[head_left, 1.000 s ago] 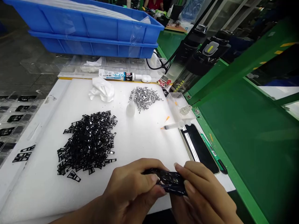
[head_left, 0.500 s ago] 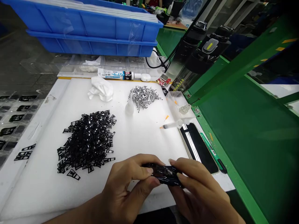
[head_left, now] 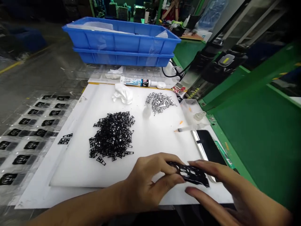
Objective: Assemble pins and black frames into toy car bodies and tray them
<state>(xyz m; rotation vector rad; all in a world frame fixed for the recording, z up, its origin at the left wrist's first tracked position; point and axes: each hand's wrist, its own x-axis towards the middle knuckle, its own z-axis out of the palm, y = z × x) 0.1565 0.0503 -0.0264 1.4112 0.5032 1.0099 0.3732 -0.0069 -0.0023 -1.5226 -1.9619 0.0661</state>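
Note:
My left hand [head_left: 148,185] and my right hand [head_left: 225,191] both grip a flat black plastic frame [head_left: 191,173] just above the near edge of the white foam pad [head_left: 77,157]. The left thumb and forefinger pinch its left end, and the right fingers hold its right end from above and below. A heap of small black plastic parts [head_left: 113,136] lies on the pad to the left of my hands. Further back sits a pile of small silver metal pieces [head_left: 160,102].
Two stacked blue bins [head_left: 122,42] stand at the back, with a glue tube [head_left: 138,82] and a crumpled white cloth [head_left: 122,93] in front. A syringe [head_left: 188,128], a clear box [head_left: 194,108] and a phone [head_left: 209,146] lie right. Clear trays with black parts [head_left: 25,138] lie left.
The view has pulled back and swung left, showing more of the left trays. My right hand's fingers have spread a little along the frame; both hands still hold it.

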